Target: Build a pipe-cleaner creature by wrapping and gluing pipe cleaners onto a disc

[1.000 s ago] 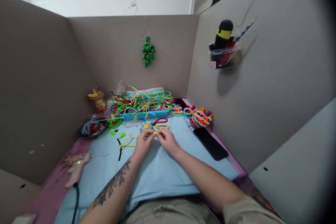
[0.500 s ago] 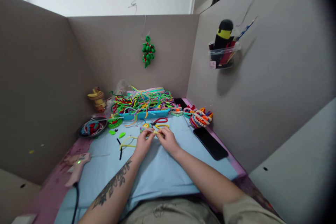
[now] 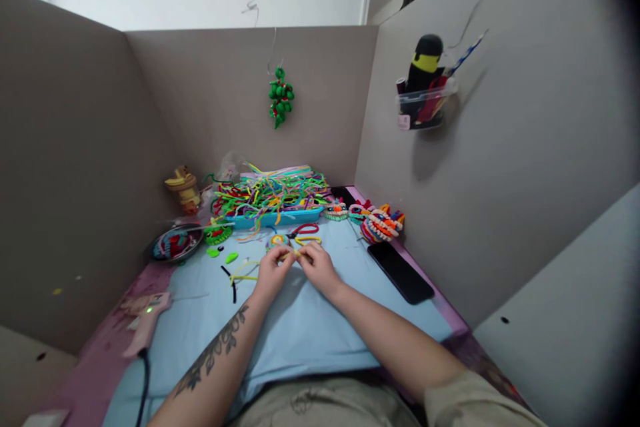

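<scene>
Both hands meet over the middle of the blue cloth, fingertips pinched close together. Between them runs a yellow pipe cleaner, its loose part trailing left from under my left hand. My right hand is closed on the other end, where a small yellow bit shows at the fingertips. Black pipe cleaner pieces lie at the trailing part. Just beyond the fingers sits a round multicoloured coil, partly hidden by my left hand. Pliers with red and yellow handles rest behind my right hand.
A blue tray heaped with coloured pipe cleaners stands at the back. A black phone lies right, near finished colourful pieces. At left are a pink glue gun with a cord, a round dish and green pieces. Grey partitions enclose the table.
My hands stay nearly in place, with fingers shifting slightly on the yellow pipe cleaner. More of the round coil shows. A black piece at the trailing end has swung slightly right.
</scene>
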Demonstrator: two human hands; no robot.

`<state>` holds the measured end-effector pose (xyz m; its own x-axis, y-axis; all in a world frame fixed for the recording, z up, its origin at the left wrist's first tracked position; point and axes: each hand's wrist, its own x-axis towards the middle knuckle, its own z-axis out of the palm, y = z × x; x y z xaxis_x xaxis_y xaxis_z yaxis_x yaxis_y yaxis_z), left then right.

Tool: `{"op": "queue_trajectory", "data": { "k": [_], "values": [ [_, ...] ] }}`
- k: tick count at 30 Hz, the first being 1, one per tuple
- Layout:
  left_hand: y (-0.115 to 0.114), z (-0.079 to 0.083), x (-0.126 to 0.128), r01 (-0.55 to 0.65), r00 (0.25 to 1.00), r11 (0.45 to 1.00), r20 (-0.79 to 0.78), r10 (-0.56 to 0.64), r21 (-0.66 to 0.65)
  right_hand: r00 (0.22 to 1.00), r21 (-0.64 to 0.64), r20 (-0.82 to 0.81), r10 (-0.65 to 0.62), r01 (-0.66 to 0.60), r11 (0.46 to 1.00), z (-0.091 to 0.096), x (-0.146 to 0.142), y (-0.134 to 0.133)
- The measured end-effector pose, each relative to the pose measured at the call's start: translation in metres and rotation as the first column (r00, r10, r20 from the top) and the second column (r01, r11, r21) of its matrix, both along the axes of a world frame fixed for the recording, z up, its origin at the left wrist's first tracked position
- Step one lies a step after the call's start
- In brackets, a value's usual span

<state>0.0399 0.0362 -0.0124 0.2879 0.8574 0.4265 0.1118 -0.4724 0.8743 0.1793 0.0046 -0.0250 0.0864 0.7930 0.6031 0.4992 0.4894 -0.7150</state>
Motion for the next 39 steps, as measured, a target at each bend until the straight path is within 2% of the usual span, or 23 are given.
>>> {"op": "queue_trajectory", "data": {
  "k": [7,11,17,25,30,39],
  "values": [
    [-0.006,0.007,-0.001,-0.058,0.994,0.992,-0.082,0.067,0.112,1.000,0.002,0.010,0.029,-0.029,1.000,-0.001,-0.001,-0.001],
    [-0.004,0.004,0.000,-0.067,0.993,0.989,-0.092,0.080,0.134,1.000,-0.003,0.015,0.021,-0.021,1.000,-0.002,-0.002,-0.001],
    [0.004,-0.007,0.001,-0.079,0.991,0.991,-0.102,0.090,0.107,0.998,-0.050,-0.048,-0.030,0.028,0.998,0.001,-0.001,0.001],
    [0.007,-0.012,0.000,-0.107,0.993,0.994,-0.056,0.108,0.017,0.990,-0.065,-0.071,-0.118,0.114,0.991,0.002,0.003,0.002],
    [0.004,-0.009,0.001,-0.090,0.995,0.996,-0.037,0.090,-0.017,0.986,-0.044,-0.052,-0.159,0.157,0.987,-0.002,0.005,0.003],
    [-0.004,0.003,0.005,-0.164,0.984,0.984,-0.080,0.158,-0.072,0.978,-0.034,0.041,-0.203,0.205,0.978,0.000,-0.001,-0.001]
  ]
}}
